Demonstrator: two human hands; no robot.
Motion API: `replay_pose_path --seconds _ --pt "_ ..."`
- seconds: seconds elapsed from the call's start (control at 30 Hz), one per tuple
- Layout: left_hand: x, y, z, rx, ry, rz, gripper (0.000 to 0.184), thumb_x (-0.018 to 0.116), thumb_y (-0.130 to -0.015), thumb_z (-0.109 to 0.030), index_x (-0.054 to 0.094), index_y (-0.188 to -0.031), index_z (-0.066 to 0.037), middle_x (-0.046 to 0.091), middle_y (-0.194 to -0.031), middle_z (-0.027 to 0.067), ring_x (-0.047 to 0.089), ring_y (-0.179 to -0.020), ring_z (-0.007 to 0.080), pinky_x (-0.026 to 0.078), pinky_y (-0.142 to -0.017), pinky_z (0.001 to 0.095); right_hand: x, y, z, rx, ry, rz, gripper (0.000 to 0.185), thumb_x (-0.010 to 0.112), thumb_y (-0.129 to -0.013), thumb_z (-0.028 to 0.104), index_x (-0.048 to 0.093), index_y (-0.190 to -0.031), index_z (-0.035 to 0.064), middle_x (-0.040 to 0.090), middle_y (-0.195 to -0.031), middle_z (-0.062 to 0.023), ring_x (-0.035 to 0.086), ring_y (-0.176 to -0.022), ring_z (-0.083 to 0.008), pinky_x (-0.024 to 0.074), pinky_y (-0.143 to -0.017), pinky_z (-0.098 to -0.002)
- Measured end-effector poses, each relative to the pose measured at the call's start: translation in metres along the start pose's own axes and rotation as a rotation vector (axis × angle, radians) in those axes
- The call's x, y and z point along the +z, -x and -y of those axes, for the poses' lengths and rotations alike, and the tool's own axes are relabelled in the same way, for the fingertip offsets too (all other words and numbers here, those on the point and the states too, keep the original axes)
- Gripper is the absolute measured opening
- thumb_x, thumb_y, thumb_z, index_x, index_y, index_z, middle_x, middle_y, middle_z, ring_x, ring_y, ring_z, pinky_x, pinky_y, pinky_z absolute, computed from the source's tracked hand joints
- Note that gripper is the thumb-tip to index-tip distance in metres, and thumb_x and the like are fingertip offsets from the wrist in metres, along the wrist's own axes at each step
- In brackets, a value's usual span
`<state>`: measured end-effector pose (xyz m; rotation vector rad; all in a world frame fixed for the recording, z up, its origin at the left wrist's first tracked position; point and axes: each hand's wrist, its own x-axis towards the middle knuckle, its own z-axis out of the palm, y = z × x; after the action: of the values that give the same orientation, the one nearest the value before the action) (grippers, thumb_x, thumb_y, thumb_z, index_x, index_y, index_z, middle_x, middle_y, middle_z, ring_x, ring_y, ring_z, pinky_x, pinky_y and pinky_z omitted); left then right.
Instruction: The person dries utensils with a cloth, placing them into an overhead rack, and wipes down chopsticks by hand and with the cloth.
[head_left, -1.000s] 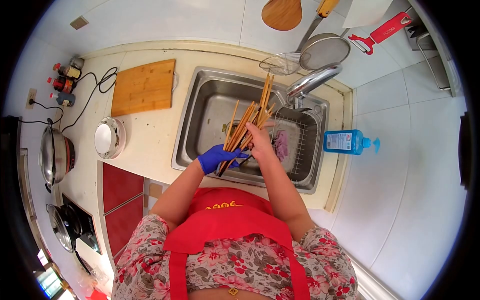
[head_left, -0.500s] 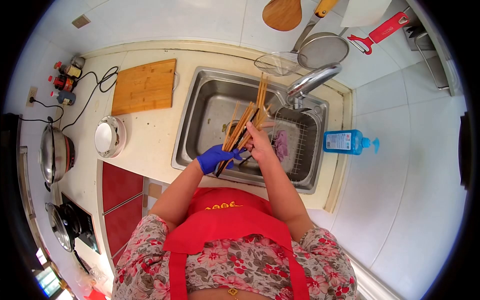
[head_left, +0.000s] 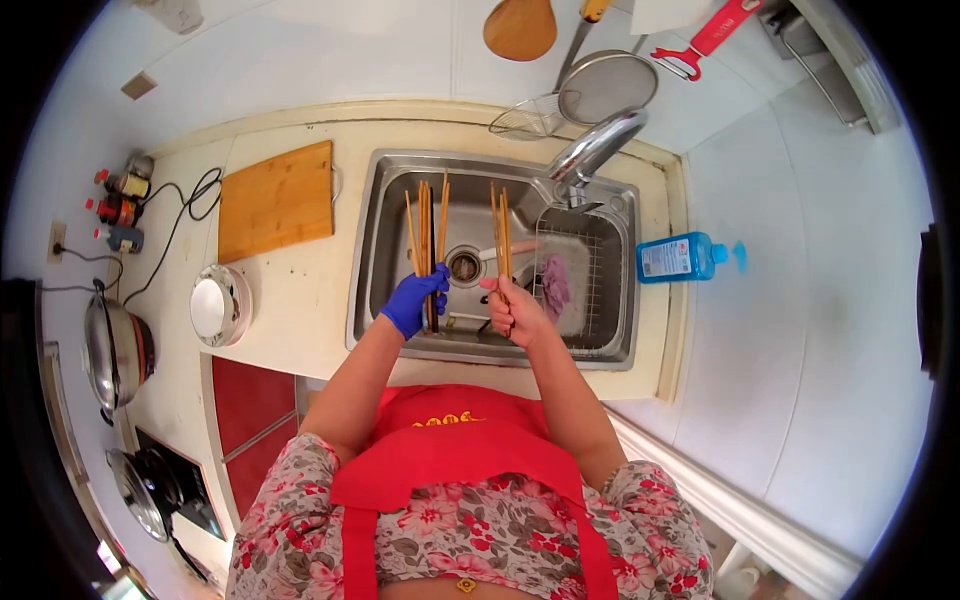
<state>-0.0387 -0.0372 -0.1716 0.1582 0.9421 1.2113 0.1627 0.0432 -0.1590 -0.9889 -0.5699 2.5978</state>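
My left hand (head_left: 415, 302), in a blue glove, is closed around a bundle of wooden chopsticks (head_left: 425, 228) with a dark one among them. They point up over the left part of the steel sink (head_left: 362, 245). My bare right hand (head_left: 517, 312) grips a smaller bunch of chopsticks (head_left: 502, 232), held upright and apart from the first. Between the two bunches shows the drain (head_left: 465, 266). A pinkish-purple cloth (head_left: 555, 286) lies by the wire rack (head_left: 590, 290) on the sink's right side.
The faucet (head_left: 597, 150) reaches over the sink's back right. A blue soap bottle (head_left: 680, 258) is at the right. To the left are a cutting board (head_left: 277, 200) and stacked bowls (head_left: 212, 308). Strainers (head_left: 608, 88) hang behind; pans (head_left: 112, 345) stand far left.
The single mass of chopsticks is now split into two bunches. My hands have moved apart, one bunch in each. The camera view has shifted slightly.
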Motion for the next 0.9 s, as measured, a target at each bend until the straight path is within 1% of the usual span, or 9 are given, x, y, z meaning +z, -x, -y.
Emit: replay_pose_path --seconds 0.13,0.2,0.3,0.4,0.43,0.53,0.7,0.8,0.9 --pt "0.006 -0.002 0.001 -0.052 -0.067 -0.026 0.015 0.058 -0.082 -0.020 0.054 -0.094 -0.012 0.051 -0.074 -0.0011 0.048 -0.058 0.0112 0.042 -0.053 0.0243 -0.001 0.009 -0.019 -0.050 0.005 -0.064 0.033 0.035 -0.094 0.035 0.048 -0.105 0.0068 0.030 -0.054 0.0051 0.025 -0.041 -0.0049 0.0203 -0.037 -0.0203" --pt "0.009 -0.004 0.003 -0.101 -0.121 -0.026 0.014 0.059 -0.082 -0.020 0.055 -0.093 -0.012 0.052 -0.073 -0.0008 0.048 -0.057 0.0116 0.042 -0.052 0.0245 0.002 0.013 -0.035 -0.015 0.146 -0.233 0.033 0.037 -0.093 0.036 0.048 -0.104 0.0072 0.030 -0.054 0.0050 0.025 -0.041 -0.0047 0.0194 -0.037 -0.0200" --pt "0.009 -0.008 0.014 -0.157 -0.285 -0.281 0.011 0.057 -0.083 -0.023 0.055 -0.088 -0.012 0.051 -0.065 0.0003 0.046 -0.047 0.0128 0.039 -0.043 0.0263 0.010 0.012 -0.075 -0.081 0.011 -0.315 0.030 0.039 -0.093 0.031 0.048 -0.105 0.0055 0.032 -0.055 0.0048 0.023 -0.041 -0.0059 0.0194 -0.037 -0.0218" --pt "-0.008 -0.013 0.021 -0.195 -0.258 -0.324 0.010 0.057 -0.083 -0.022 0.055 -0.085 -0.013 0.051 -0.064 0.0003 0.046 -0.047 0.0135 0.038 -0.042 0.0267 0.029 0.017 -0.109 -0.172 -0.123 -0.349 0.027 0.040 -0.092 0.028 0.048 -0.105 0.0052 0.032 -0.055 0.0045 0.024 -0.041 -0.0062 0.0189 -0.037 -0.0220" --pt "-0.011 -0.014 0.020 -0.224 -0.273 -0.324 0.011 0.057 -0.081 -0.019 0.057 -0.091 -0.013 0.051 -0.067 -0.0003 0.047 -0.051 0.0140 0.040 -0.045 0.0266 0.035 0.017 -0.118 -0.205 -0.169 -0.335 0.026 0.040 -0.092 0.026 0.048 -0.104 0.0052 0.033 -0.056 0.0043 0.024 -0.042 -0.0063 0.0190 -0.037 -0.0220" --pt "-0.018 -0.012 0.021 -0.260 -0.325 -0.280 0.009 0.056 -0.082 -0.019 0.056 -0.088 -0.013 0.051 -0.067 0.0005 0.047 -0.051 0.0144 0.040 -0.044 0.0273 0.053 0.014 -0.147 -0.308 -0.159 -0.485 0.024 0.039 -0.092 0.022 0.048 -0.104 0.0047 0.034 -0.058 0.0033 0.025 -0.044 -0.0066 0.0203 -0.039 -0.0219" --pt "-0.031 -0.012 0.035 -0.259 -0.387 -0.259 0.014 0.056 -0.085 -0.022 0.053 -0.083 -0.009 0.051 -0.067 0.0027 0.046 -0.050 0.0139 0.039 -0.046 0.0259 0.064 0.027 -0.182 -0.417 -0.174 -0.544 0.019 0.040 -0.091 0.018 0.048 -0.102 0.0046 0.044 -0.063 0.0006 0.039 -0.046 -0.0071 0.0335 -0.040 -0.0222" --pt "-0.048 -0.021 0.038 -0.280 -0.354 -0.162 0.014 0.057 -0.084 -0.022 0.053 -0.084 -0.009 0.051 -0.068 0.0025 0.045 -0.050 0.0139 0.039 -0.046 0.0255 0.067 0.042 -0.193 -0.472 -0.248 -0.512 0.018 0.041 -0.091 0.019 0.048 -0.100 0.0049 0.043 -0.063 0.0007 0.039 -0.046 -0.0072 0.0327 -0.039 -0.0224" --pt "-0.026 -0.010 0.034 -0.269 -0.389 -0.187 0.009 0.056 -0.084 -0.019 0.052 -0.081 -0.011 0.048 -0.063 0.0002 0.042 -0.047 0.0120 0.036 -0.043 0.0246 0.064 0.054 -0.209 -0.470 -0.291 -0.553 0.016 0.042 -0.091 0.018 0.048 -0.100 0.0059 0.042 -0.063 0.0013 0.036 -0.045 -0.0070 0.0312 -0.039 -0.0222"
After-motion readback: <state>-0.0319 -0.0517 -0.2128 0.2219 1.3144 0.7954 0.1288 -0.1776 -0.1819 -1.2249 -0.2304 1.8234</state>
